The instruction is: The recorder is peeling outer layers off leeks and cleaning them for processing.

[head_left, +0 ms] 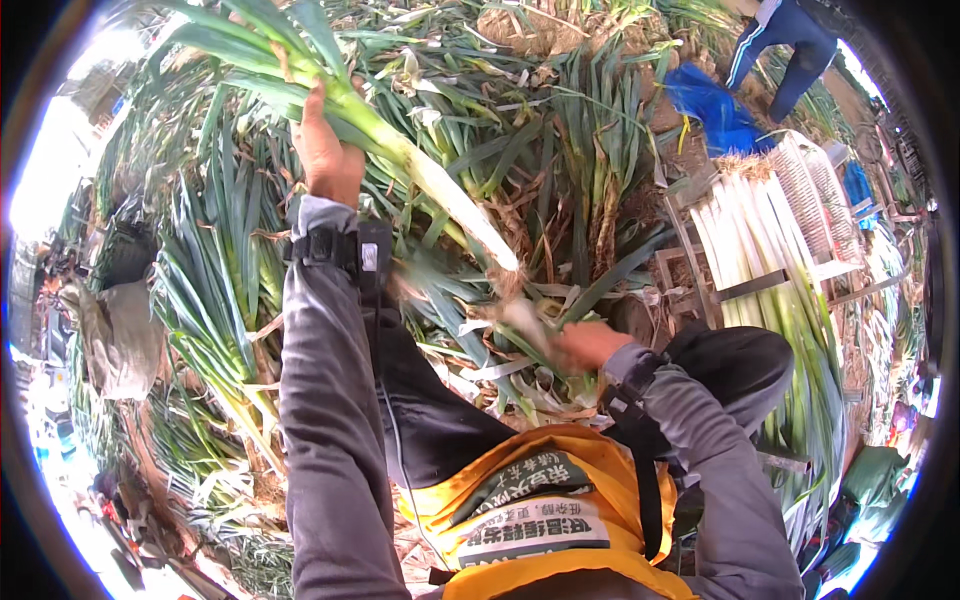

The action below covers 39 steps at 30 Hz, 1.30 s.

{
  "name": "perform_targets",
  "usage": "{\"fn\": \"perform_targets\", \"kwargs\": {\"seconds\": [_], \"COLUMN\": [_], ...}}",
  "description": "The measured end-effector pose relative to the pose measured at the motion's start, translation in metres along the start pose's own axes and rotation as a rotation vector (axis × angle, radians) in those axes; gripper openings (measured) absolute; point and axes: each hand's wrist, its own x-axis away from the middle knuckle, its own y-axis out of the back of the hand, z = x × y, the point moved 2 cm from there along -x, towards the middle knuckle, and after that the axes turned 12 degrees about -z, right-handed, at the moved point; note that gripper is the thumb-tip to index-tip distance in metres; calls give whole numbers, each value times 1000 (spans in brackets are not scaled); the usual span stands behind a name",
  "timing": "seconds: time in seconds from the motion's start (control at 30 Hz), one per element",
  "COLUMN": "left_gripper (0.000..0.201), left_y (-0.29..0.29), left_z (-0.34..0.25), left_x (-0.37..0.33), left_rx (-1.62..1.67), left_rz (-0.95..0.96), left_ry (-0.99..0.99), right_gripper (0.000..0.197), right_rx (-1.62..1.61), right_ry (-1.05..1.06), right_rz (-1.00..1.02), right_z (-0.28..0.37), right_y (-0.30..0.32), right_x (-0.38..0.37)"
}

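Note:
My left hand [330,155] is closed around a large green onion [435,165] just below its leaves. The stalk slants down to the right, its white shaft ending in a rooted tip near my right hand. My right hand [590,345] is curled and smeared by motion. From its fingers a pale, blurred piece [525,318] reaches up toward the roots; its kind cannot be made out. Loose green leaves [450,310] and peeled scraps lie below both hands, between my knees.
Heaps of untrimmed green onions [215,250] spread left and ahead. On the right, a metal rack [700,255] holds a bundle of white-stalked onions [765,240], beside a white woven basket [815,195]. A blue plastic sheet [715,110] lies near another person's legs [785,45].

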Motion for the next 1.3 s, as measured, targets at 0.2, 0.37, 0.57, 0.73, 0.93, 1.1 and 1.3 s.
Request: {"fn": "perform_targets", "kwargs": {"seconds": [0.2, 0.37, 0.57, 0.73, 0.93, 1.1, 1.3], "left_gripper": [45, 44, 45, 76, 72, 42, 19], "left_y": [-22, -32, -48, -39, -27, -8, -4], "left_z": [18, 42, 61, 54, 70, 78, 66], "left_x": [24, 47, 57, 53, 46, 39, 25], "left_rx": [-72, -103, -141, -179, -164, 35, 59], "left_rz": [90, 101, 191, 203, 303, 174, 37], "left_ry": [73, 138, 203, 259, 455, 388, 457], "right_gripper": [45, 58, 39, 36, 47, 36, 19], "right_rx": [-518, -425, -573, -988, -1553, -1617, -2028], "right_ry": [180, 308, 278, 199, 108, -20, 62], "right_rz": [-755, -1199, -1367, -983, -632, -545, -357], "right_z": [31, 95, 78, 68, 64, 56, 21], "right_y": [96, 189, 184, 204, 210, 198, 157], "right_x": [-34, -75, -107, -104, -109, -92, -64]}}
